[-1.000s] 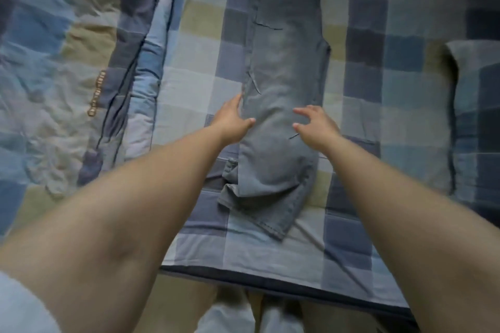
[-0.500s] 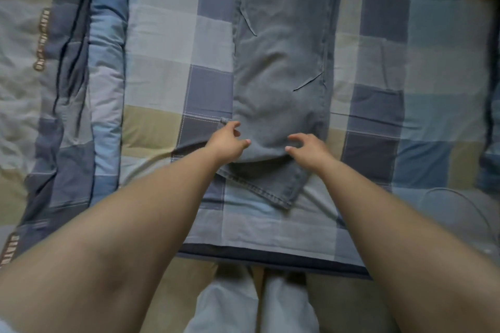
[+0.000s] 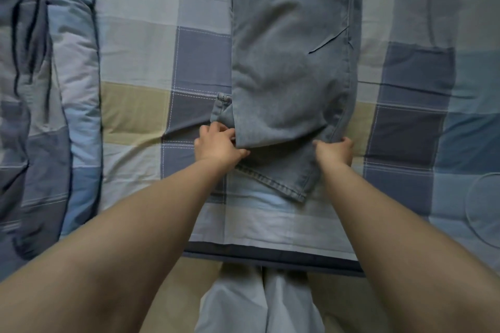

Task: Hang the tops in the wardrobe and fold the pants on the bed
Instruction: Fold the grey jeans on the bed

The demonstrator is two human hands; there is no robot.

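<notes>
Both arms reach forward; the left hand (image 3: 216,143) and right hand (image 3: 334,150) each have a grip pinching the near folded edge of the jeans (image 3: 292,62), which lie lengthwise on the checked bed (image 3: 140,62).

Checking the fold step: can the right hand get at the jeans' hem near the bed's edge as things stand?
Probably yes. The hem lies uncovered just beside the right hand, though that hand now grips the jeans at their fold and would have to let go.
</notes>
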